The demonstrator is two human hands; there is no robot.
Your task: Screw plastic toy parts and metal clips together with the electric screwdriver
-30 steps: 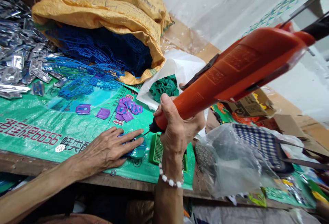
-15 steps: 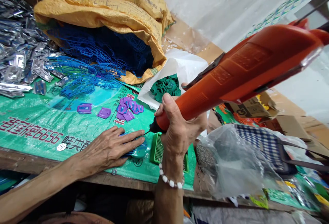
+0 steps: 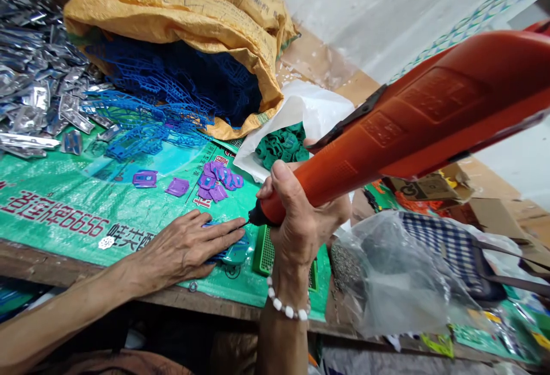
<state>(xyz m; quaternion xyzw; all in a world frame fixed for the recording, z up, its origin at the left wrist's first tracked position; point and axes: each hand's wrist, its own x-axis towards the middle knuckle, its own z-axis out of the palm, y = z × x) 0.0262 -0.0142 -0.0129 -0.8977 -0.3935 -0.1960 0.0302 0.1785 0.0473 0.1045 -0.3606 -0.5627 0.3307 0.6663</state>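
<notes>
My right hand point(image 3: 296, 220) is wrapped round the front end of a big orange electric screwdriver point(image 3: 408, 122), whose thin bit points down to the left. The bit tip touches a teal and blue plastic piece point(image 3: 232, 252) on the green woven sheet point(image 3: 64, 214). My left hand point(image 3: 189, 246) lies flat on that piece with fingers stretched out, pressing it down. Most of the piece is hidden under the fingers. A green perforated tray point(image 3: 263, 252) sits just right of it, partly behind my right wrist.
Purple plastic parts point(image 3: 217, 180) lie behind my hands. A yellow sack point(image 3: 180, 19) spills blue plastic frames point(image 3: 146, 111). Silver foil packets point(image 3: 34, 88) pile at far left. A white bag of green parts point(image 3: 281, 143) and clear plastic bags point(image 3: 387, 272) sit right.
The screwdriver's bit has come down and left to the piece under my left fingers. The view shifted slightly. My left hand stays pressed on the piece.
</notes>
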